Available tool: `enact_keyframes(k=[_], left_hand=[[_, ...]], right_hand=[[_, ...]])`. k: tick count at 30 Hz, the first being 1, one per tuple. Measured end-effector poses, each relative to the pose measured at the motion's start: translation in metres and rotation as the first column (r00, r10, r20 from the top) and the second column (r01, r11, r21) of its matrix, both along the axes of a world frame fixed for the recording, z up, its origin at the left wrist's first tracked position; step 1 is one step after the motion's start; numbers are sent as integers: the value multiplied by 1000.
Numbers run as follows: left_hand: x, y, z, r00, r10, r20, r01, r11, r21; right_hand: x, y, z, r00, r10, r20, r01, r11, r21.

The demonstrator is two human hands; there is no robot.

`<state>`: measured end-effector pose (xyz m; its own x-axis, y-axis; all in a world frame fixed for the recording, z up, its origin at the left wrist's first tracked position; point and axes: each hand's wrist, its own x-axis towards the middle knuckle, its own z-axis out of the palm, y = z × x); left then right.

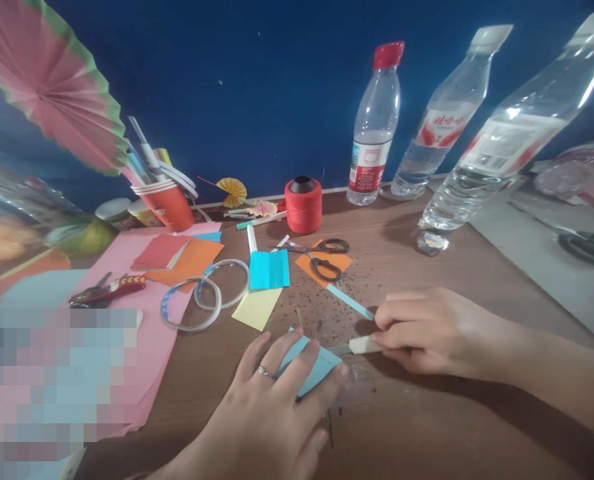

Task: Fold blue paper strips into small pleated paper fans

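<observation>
My left hand [287, 400] lies flat with its fingers spread, pressing a folded light-blue paper [311, 367] onto the table. A ring is on one finger. My right hand [427, 330] is closed around a craft knife [364, 345] with a white handle; its blade points left and meets the right edge of the blue paper. A narrow light-blue paper strip [351, 301] ends at my right fingertips. Beyond it, black scissors [327, 257] rest on an orange paper square [304, 267]. A bright-blue folded paper [269, 270] and a yellow paper [258, 308] lie farther left.
Two tape rolls [217, 313] lie left of the papers, beside pink sheets [141, 373] and a red-handled tool [127, 287]. Behind stand a red thread spool [304, 207], an orange cup [169, 203] of tools and a red-capped bottle [371, 147]. Small dark specks cover the table's middle.
</observation>
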<state>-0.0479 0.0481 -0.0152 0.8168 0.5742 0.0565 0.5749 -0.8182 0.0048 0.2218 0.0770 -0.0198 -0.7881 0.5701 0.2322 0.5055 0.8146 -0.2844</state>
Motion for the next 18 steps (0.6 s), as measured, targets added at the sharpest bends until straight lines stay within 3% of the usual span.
enact_keyframes(k=[9, 18], left_hand=[[-3, 0, 1, 992, -124, -3, 124, 992, -14], [-5, -4, -10, 991, -118, 63, 111, 989, 102]], right_hand=[[7, -6, 4, 1000, 9, 1, -9, 1000, -14], [7, -5, 7, 999, 29, 15, -29, 1000, -4]])
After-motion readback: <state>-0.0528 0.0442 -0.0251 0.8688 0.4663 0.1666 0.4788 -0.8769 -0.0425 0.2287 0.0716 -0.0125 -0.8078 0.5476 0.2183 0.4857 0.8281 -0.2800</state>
